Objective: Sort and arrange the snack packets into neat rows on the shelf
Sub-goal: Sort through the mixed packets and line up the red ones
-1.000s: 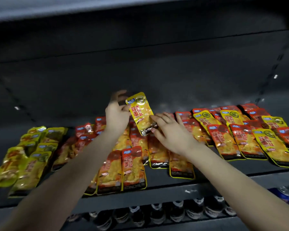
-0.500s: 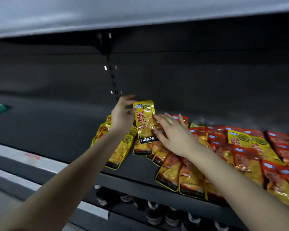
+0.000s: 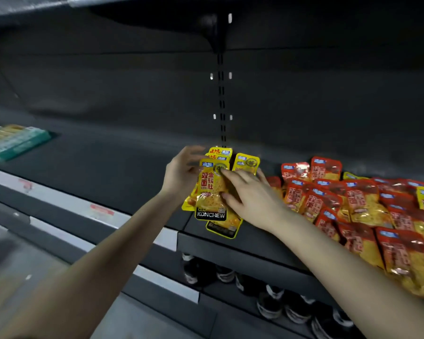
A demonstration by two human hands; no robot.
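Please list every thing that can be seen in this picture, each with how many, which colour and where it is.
held yellow packet: one, yellow with a black foot, upright above the shelf
other yellow packets: at least three, yellow, behind and under the held one
red packets: many, red and yellow, overlapping on the shelf at right
shelf: one, dark grey, across the middle
box: one, green, blurred, far left
price tags: two, red on a white strip, front edge at left
bottles: several, dark, lower level
left hand: holds the held packet's left edge
right hand: fingers rest on its front
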